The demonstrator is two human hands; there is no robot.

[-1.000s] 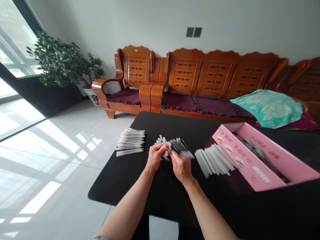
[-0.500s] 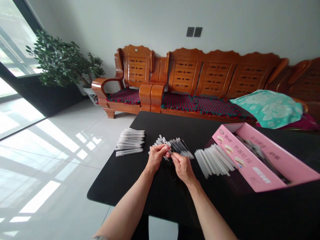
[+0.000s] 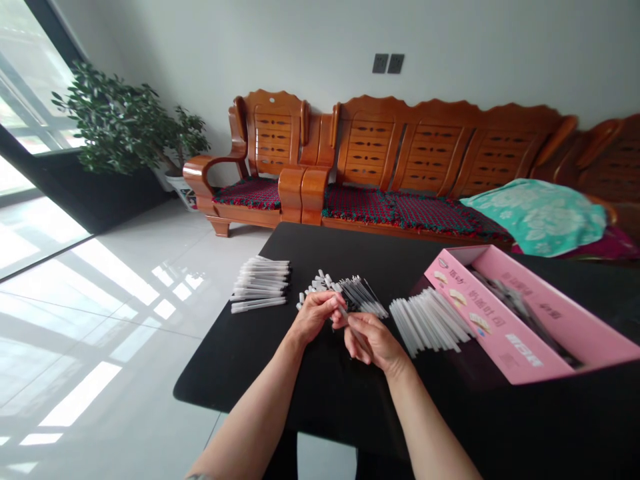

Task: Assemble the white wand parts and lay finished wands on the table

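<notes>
My left hand (image 3: 314,317) and my right hand (image 3: 375,341) meet over a black table (image 3: 320,387), both pinching a thin clear pen refill (image 3: 353,328). Its upper end is hidden by my fingers. Just beyond my hands lie a small heap of white pen caps (image 3: 317,283) and a bundle of black-ink refills (image 3: 363,298). A neat stack of assembled white pens (image 3: 260,285) lies left of them. A pile of clear pen barrels (image 3: 427,321) lies right of my right hand.
An open pink cardboard box (image 3: 500,320) stands at the table's right side, holding dark items. The table's left edge drops to a glossy tiled floor (image 3: 125,347). Behind stands a wooden sofa (image 3: 400,160) with a green towel (image 3: 535,217), and a potted plant (image 3: 130,130).
My right hand has moved down and to the right, and my hands have drawn slightly apart. The thin refill between them now shows more clearly. The piles on the table look unchanged.
</notes>
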